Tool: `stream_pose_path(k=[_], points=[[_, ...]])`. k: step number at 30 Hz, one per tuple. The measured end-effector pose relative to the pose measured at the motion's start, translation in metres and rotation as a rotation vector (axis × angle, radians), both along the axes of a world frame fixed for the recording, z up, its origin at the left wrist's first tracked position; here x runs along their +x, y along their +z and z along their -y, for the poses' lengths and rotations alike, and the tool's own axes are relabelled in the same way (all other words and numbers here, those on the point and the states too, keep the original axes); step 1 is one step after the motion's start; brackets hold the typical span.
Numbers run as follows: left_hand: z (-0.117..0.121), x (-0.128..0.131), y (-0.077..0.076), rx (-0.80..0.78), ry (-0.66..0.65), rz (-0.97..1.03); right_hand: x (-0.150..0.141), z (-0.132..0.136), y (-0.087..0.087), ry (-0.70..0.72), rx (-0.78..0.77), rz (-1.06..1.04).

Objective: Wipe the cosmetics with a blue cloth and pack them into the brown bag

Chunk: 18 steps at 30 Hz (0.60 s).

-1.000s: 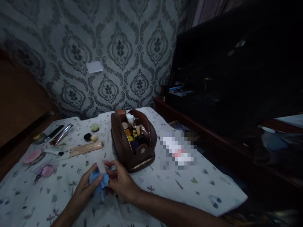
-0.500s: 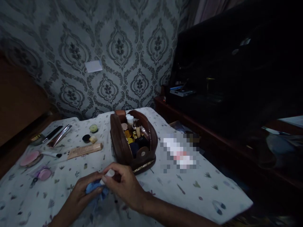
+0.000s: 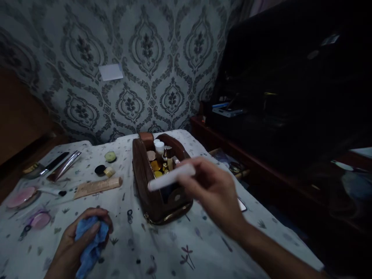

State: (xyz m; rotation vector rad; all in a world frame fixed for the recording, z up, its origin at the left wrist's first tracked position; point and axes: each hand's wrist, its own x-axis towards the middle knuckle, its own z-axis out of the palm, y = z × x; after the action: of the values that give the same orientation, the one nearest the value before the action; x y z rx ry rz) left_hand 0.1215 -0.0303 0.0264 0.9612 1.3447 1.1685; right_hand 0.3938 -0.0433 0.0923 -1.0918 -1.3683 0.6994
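My right hand (image 3: 216,190) pinches one end of a slim white tube (image 3: 171,177), slightly blurred, held in front of the brown cosmetic bag (image 3: 141,170). Its near end points left, over the bag's side. The bag stands unzipped, with white-capped bottles (image 3: 159,148), gold-coloured items and other cosmetics inside; the tube and hand hide part of these. Lower left, my left hand (image 3: 77,236) is closed around a crumpled blue cloth (image 3: 90,242) just above the patterned sheet.
On the sheet at left lie a beige squeeze tube (image 3: 99,187), a brush (image 3: 52,191), a pink compact (image 3: 23,197), a round pink item (image 3: 40,220) and a small green jar (image 3: 110,156). A flat object with a dark edge (image 3: 242,204) shows behind my right wrist. A dark television (image 3: 290,85) stands at right.
My hands have moved apart. The right hand carried the white tube up and right to the bag, out of the blue cloth; the left hand shifted left and down with the cloth.
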Motion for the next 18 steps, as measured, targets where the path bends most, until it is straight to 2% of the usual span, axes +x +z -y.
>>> stream_pose_path(k=[1,3,7,11,18], points=[[-0.001,0.000,-0.002,-0.024,0.013,0.012,0.009,-0.010,0.008,-0.062,0.050,0.021],[-0.003,-0.001,-0.007,-0.055,0.022,0.010,0.022,-0.031,0.019,-0.089,0.120,0.152],[-0.007,-0.004,-0.016,-0.051,0.008,-0.030,0.032,-0.063,0.022,-0.023,0.085,0.493],[-0.012,-0.007,-0.022,-0.045,-0.022,-0.112,0.034,-0.073,0.017,0.048,0.002,0.688],[-0.019,-0.009,-0.031,-0.053,-0.063,-0.158,0.040,-0.078,0.014,0.011,0.020,0.774]])
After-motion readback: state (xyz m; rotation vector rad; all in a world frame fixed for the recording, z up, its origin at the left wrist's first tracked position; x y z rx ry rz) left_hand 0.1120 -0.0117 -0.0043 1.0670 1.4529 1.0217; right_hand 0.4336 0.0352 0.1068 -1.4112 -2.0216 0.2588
